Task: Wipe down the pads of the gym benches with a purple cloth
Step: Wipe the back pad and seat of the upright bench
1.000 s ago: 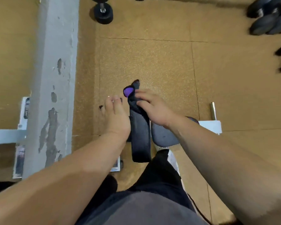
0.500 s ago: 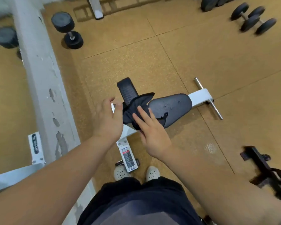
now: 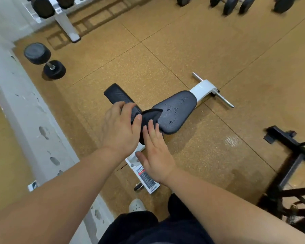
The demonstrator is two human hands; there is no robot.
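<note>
Cloth (image 3: 149, 118) first: where is it, and who has it?

— Bunched dark in my left hand (image 3: 119, 128), fingers curled shut around it, thumb pressed on top. It hangs over the gap between the 2 pads, just touching the near end of the seat pad (image 3: 174, 110). It looks almost black here; I can't make out the purple.

— And your right hand (image 3: 154, 155)?

— Flat, fingers straight and together, holding nothing. The fingertips (image 3: 151, 125) lie against the cloth's lower fold. I'd say I'm smoothing or refolding it so a clean face meets the pad.

— Why stand at that end?

— From the near end of the bench I can reach the narrow back pad (image 3: 117, 96), tilted away to the left, and the seat pad, which runs toward the far foot bar (image 3: 212, 89). The seat pad shows small shiny spots, perhaps droplets, so my guess is it gets wiped next.

— Any writing?

— A sticker (image 3: 145, 178) on the white frame (image 3: 203, 90) near my feet, with a red band and lines of print too small to read. No brand I can tell.
</note>
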